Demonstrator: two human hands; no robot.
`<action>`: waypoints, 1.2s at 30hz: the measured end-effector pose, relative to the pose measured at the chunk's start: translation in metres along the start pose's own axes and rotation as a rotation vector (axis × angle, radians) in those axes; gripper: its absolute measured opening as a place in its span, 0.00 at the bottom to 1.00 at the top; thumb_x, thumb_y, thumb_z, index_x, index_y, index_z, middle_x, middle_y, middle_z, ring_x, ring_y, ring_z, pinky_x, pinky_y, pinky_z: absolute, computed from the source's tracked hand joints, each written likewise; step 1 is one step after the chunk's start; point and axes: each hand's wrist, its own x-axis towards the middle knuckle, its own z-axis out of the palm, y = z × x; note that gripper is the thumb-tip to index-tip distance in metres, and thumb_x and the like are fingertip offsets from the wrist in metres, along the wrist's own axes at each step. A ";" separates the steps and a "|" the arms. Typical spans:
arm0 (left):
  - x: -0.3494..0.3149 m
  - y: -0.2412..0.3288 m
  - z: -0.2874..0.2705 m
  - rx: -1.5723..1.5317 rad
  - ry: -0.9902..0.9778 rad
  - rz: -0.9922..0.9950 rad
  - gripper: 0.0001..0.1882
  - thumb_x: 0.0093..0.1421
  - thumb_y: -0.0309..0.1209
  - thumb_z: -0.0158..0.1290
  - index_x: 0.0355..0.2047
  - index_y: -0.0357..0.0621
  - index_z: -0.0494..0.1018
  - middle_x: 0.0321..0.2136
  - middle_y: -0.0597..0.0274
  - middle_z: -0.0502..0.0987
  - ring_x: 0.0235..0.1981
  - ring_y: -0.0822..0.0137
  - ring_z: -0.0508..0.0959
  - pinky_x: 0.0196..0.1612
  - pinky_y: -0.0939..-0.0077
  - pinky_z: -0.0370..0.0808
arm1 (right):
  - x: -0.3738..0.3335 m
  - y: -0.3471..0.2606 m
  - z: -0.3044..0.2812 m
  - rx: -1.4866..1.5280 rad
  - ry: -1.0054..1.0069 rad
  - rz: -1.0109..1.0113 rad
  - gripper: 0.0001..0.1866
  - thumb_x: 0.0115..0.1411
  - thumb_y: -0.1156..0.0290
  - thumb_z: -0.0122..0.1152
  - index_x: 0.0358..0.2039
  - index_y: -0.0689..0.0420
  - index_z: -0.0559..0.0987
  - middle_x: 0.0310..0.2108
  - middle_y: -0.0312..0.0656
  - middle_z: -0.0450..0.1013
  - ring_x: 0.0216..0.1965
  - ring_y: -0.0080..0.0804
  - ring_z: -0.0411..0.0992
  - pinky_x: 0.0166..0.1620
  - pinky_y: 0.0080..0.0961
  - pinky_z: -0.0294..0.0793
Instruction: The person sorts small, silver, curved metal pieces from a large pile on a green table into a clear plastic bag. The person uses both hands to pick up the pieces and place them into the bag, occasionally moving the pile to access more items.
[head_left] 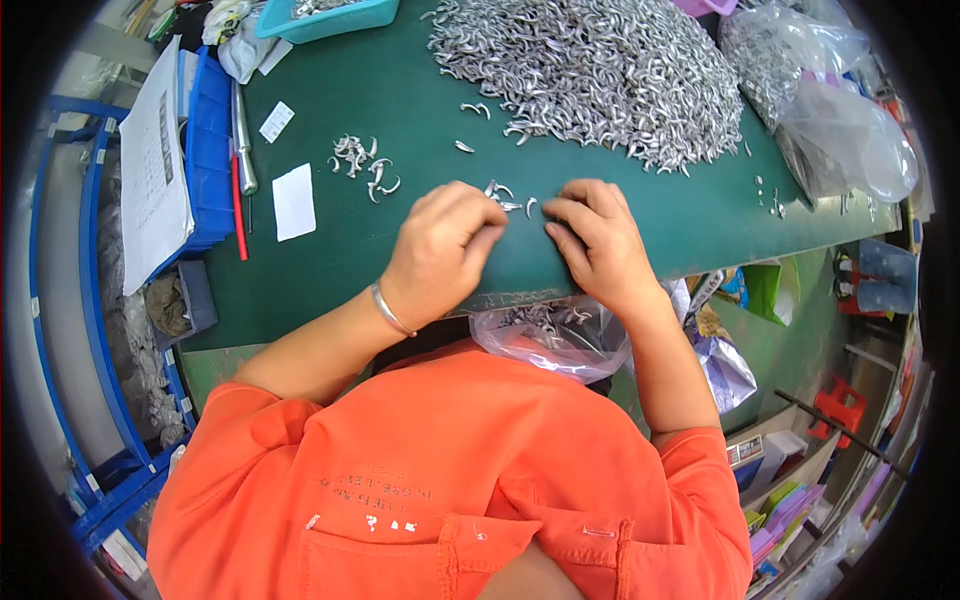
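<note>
Small silvery curved metal pieces (503, 190) lie on the green tabletop between my two hands. My left hand (440, 243) rests at their left, with its fingers curled and thumb and index fingertips close together; whatever may be pinched there is hidden. On the other side is my right hand (603, 240), somewhat blurred, its thumb and fingers bent with a small gap between them. A single hook-shaped piece (531, 207) lies just left of its fingertips. A small cluster of similar pieces (358, 155) sits left of my left hand. Beyond my hands spreads a large heap of them (600, 75).
A clear plastic bag (550, 345) with metal pieces hangs below the table's near edge. Bulging plastic bags (840, 135) stand at the right. A blue bin (208, 150), a red stick (239, 210) and white paper (294, 202) are on the left. A teal tray (330, 24) is far left.
</note>
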 end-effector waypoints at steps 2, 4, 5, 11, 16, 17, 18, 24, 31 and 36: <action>-0.004 -0.012 -0.011 0.066 -0.028 -0.064 0.09 0.55 0.16 0.61 0.36 0.37 0.77 0.34 0.57 0.77 0.29 0.63 0.78 0.33 0.73 0.76 | 0.002 -0.001 0.002 0.102 -0.051 0.004 0.13 0.54 0.78 0.67 0.41 0.61 0.80 0.41 0.47 0.72 0.43 0.48 0.72 0.47 0.39 0.74; -0.005 -0.013 -0.017 0.114 -0.099 -0.127 0.11 0.54 0.21 0.64 0.38 0.39 0.77 0.35 0.57 0.77 0.33 0.60 0.78 0.36 0.69 0.76 | 0.009 -0.010 0.006 0.145 -0.031 0.026 0.14 0.54 0.77 0.67 0.42 0.61 0.80 0.41 0.47 0.73 0.43 0.48 0.71 0.47 0.39 0.73; -0.007 -0.013 -0.014 0.159 -0.101 -0.069 0.11 0.54 0.24 0.65 0.38 0.40 0.78 0.35 0.58 0.77 0.35 0.58 0.78 0.39 0.67 0.75 | 0.012 -0.008 0.009 0.104 -0.036 -0.030 0.12 0.54 0.77 0.67 0.40 0.61 0.79 0.40 0.45 0.73 0.41 0.47 0.71 0.46 0.39 0.73; -0.018 -0.005 -0.005 0.092 -0.203 -0.006 0.08 0.53 0.24 0.65 0.34 0.43 0.78 0.34 0.59 0.75 0.37 0.57 0.78 0.43 0.64 0.72 | 0.016 -0.008 0.001 0.202 -0.165 -0.062 0.08 0.54 0.78 0.67 0.35 0.59 0.78 0.35 0.43 0.72 0.37 0.46 0.70 0.41 0.39 0.72; -0.003 -0.012 -0.001 0.105 -0.038 -0.082 0.10 0.54 0.21 0.63 0.37 0.39 0.76 0.35 0.55 0.74 0.36 0.52 0.77 0.39 0.64 0.75 | 0.027 -0.006 0.026 0.123 -0.047 -0.085 0.07 0.55 0.79 0.65 0.36 0.58 0.79 0.35 0.42 0.73 0.37 0.45 0.71 0.41 0.38 0.73; -0.003 -0.014 -0.002 0.126 -0.043 -0.056 0.10 0.54 0.21 0.63 0.36 0.39 0.76 0.35 0.55 0.74 0.36 0.52 0.77 0.40 0.64 0.75 | 0.027 -0.005 0.023 0.145 -0.084 -0.062 0.07 0.55 0.79 0.65 0.35 0.58 0.79 0.34 0.42 0.73 0.37 0.45 0.71 0.41 0.39 0.73; -0.003 -0.016 -0.002 0.147 -0.048 -0.031 0.10 0.54 0.21 0.63 0.36 0.39 0.76 0.35 0.55 0.74 0.36 0.52 0.77 0.40 0.64 0.75 | 0.023 -0.003 0.017 0.166 -0.121 -0.038 0.07 0.55 0.79 0.65 0.35 0.58 0.79 0.34 0.42 0.73 0.37 0.45 0.71 0.41 0.39 0.73; -0.007 -0.016 -0.007 0.105 -0.068 -0.062 0.10 0.53 0.20 0.63 0.35 0.38 0.75 0.35 0.55 0.74 0.36 0.52 0.77 0.39 0.63 0.75 | 0.035 -0.014 0.011 0.157 -0.155 -0.029 0.05 0.54 0.78 0.66 0.31 0.59 0.78 0.32 0.43 0.72 0.36 0.46 0.71 0.40 0.39 0.72; -0.007 -0.025 -0.013 0.096 -0.101 -0.074 0.15 0.54 0.19 0.62 0.42 0.38 0.74 0.37 0.54 0.73 0.32 0.56 0.78 0.36 0.65 0.76 | 0.039 -0.001 -0.002 0.272 -0.345 0.006 0.08 0.51 0.85 0.60 0.31 0.59 0.78 0.33 0.43 0.71 0.39 0.47 0.71 0.44 0.39 0.72; 0.002 -0.014 -0.008 0.075 -0.153 -0.135 0.19 0.51 0.19 0.64 0.44 0.38 0.74 0.38 0.54 0.73 0.31 0.57 0.79 0.36 0.66 0.78 | 0.043 -0.010 0.013 0.125 -0.197 -0.061 0.24 0.49 0.88 0.53 0.48 0.62 0.79 0.47 0.50 0.73 0.49 0.52 0.69 0.55 0.40 0.70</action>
